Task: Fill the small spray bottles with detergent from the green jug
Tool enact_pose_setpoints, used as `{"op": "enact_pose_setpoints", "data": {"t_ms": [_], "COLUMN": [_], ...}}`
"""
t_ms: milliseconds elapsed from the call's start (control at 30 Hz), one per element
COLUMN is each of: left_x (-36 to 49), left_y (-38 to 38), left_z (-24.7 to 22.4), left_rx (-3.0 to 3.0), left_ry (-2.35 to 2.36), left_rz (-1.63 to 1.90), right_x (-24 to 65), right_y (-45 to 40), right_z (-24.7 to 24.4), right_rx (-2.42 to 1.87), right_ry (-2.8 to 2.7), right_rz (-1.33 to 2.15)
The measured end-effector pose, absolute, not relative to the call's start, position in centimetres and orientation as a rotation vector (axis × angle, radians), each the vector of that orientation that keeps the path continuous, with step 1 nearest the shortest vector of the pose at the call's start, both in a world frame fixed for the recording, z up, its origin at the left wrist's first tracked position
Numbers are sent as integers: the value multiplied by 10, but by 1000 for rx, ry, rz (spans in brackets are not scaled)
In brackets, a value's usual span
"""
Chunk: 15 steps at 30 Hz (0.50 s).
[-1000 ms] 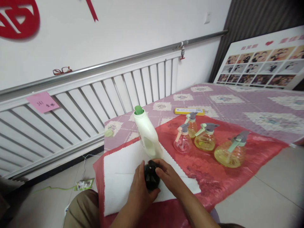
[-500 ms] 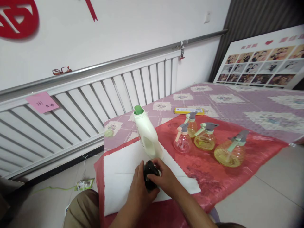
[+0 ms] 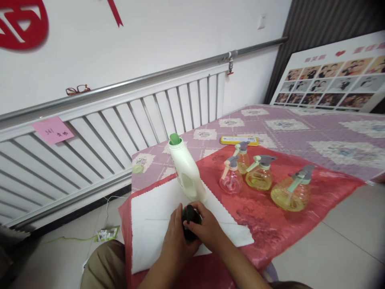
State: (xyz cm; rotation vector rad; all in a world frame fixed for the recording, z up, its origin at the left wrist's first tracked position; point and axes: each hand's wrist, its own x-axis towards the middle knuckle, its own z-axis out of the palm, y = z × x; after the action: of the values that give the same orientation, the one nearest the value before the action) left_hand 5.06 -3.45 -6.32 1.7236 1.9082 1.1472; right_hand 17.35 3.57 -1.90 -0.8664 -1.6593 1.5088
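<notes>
Between my hands, over the white cloth [image 3: 150, 228], is a small dark bottle [image 3: 191, 218] with a black top that looks like a spray head. My left hand [image 3: 177, 240] wraps round its body from the left. The fingers and thumb of my right hand [image 3: 207, 226] close on the black top. My hands cover most of the bottle. Just beyond them stands a pale green-white jug [image 3: 188, 170], uncapped, with a green spout in its neck. To the right are a pink spray bottle [image 3: 231, 180] and yellow-liquid spray bottles [image 3: 259, 178], the largest spray bottle [image 3: 290, 196] being nearest me.
Red plastic sheeting [image 3: 279, 237] lies under the cloth, over a purple patterned tablecloth [image 3: 303, 138]. A yellow-edged case [image 3: 239, 140] lies behind the spray bottles. At the left table edge is a pale cap [image 3: 137, 168]. A white radiator [image 3: 120, 140] runs along the wall.
The black top has turned in my fingers, so its protruding part now points more toward me. My right hand has shifted slightly with it. The jug and spray bottles stay put.
</notes>
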Motion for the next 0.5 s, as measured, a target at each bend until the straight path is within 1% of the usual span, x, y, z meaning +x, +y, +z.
{"op": "enact_pose_setpoints", "data": {"t_ms": [100,300,500], "left_x": [51,49,42], "left_y": [-34,-35,-36], "left_z": [-64,-68,-64], "left_rx": [1723,1690,1417], "left_ry": [1901,1871,1783], "left_rz": [1173,1186,1262], "right_x": [173,176,180], "right_y": [34,34,32], "right_z": [-20,-21,-25], "right_rx": [-890,-743,-838], "right_ry": [-1637,-1734,-1749], "right_rz": [1498,1460,1559]}}
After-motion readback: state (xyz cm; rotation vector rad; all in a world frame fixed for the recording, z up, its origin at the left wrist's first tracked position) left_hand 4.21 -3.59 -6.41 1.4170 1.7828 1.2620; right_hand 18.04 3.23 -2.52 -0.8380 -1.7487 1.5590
